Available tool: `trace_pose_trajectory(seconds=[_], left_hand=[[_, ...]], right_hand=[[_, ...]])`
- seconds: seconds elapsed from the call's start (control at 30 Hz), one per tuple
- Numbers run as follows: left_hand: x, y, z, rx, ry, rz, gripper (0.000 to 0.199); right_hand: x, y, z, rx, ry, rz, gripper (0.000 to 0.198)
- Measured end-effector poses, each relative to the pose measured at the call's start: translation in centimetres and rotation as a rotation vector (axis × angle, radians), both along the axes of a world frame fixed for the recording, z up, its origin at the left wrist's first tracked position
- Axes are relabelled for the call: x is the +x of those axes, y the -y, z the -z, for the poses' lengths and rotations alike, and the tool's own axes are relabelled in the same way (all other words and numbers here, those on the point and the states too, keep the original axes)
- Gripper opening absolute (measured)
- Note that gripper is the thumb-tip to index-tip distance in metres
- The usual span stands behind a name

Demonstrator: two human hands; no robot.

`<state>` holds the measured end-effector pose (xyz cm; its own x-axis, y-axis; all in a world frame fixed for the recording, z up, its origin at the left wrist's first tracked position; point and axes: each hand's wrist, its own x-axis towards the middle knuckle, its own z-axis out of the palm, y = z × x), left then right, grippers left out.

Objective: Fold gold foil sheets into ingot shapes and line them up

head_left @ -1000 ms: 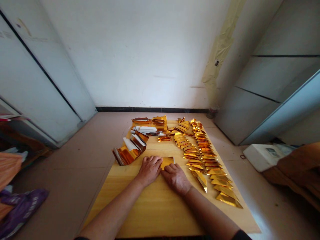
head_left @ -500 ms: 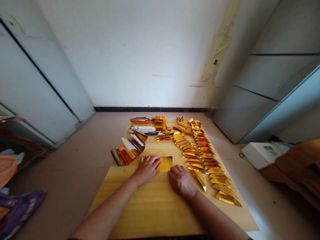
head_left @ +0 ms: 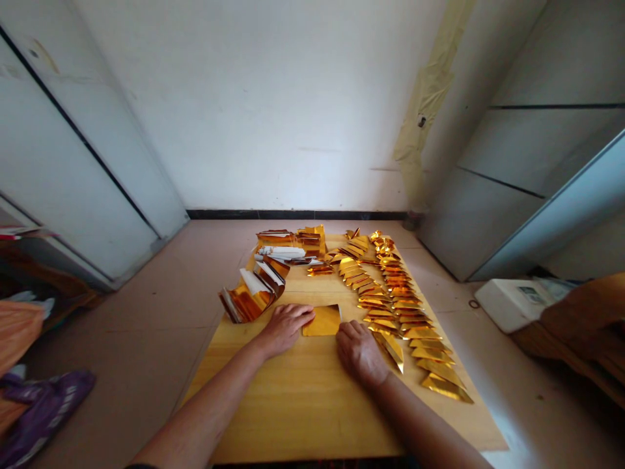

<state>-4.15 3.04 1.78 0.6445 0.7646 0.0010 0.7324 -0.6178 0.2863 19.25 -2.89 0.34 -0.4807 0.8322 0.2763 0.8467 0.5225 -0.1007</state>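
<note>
A small sheet of gold foil paper (head_left: 322, 321) lies flat on the wooden board in front of me, its far right corner slightly raised. My left hand (head_left: 286, 327) rests palm down at the sheet's left edge, fingers stretched out and fingertips touching it. At the near right edge of the paper is my right hand (head_left: 360, 352), its fingers curled; whether anything is between them is hidden. Just right of that hand lies a folded gold paper piece (head_left: 390, 350) with pointed ends.
Overlapping rows of folded gold pieces (head_left: 407, 303) run down the board's right side. Stacks of curled foil sheets (head_left: 256, 290) lie at the far left, with more sheets (head_left: 310, 241) behind. The wooden board (head_left: 303, 410) has floor around it. A white box (head_left: 508, 303) stands right.
My right hand has slid a little to the right, off the sheet's near right corner. My left hand has drawn back slightly left, uncovering more of the paper.
</note>
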Motion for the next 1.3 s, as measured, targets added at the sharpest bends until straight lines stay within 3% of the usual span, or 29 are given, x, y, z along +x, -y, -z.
trace_pose_trajectory(seconds=[0.1,0.23,0.33,0.6,0.9,1.13,1.3], left_hand=[[0.2,0.3,-0.3,0.022,0.015,-0.007,0.047],[0.7,0.5,0.0,0.062,0.073,-0.054,0.058],[1.0,0.2,0.2,0.084,0.096,-0.083,0.049],[1.2,0.4,-1.0,0.17,0.055,-0.006,0.027],[1.2,0.8,-0.7,0.166,0.089,-0.02,0.024],[1.4,0.9,0.1,0.074,0.238,-0.202,0.02],[2.1,0.3,1.1,0.075,0.298,-0.326,0.022]], right_hand=[[0.1,-0.3,-0.4,-0.012,-0.013,-0.015,0.015],[0.3,-0.9,-0.9,-0.041,-0.086,-0.014,0.014],[0.5,-1.6,-1.1,-0.064,-0.073,-0.024,0.013],[0.2,-3.2,-1.7,-0.059,0.139,-0.121,0.019],[0.1,-2.8,-1.1,-0.014,0.011,-0.102,0.018],[-0.3,-3.6,-0.7,-0.098,-0.092,0.014,0.017],[-1.3,-4.9,-1.3,-0.208,-0.148,0.206,0.019]])
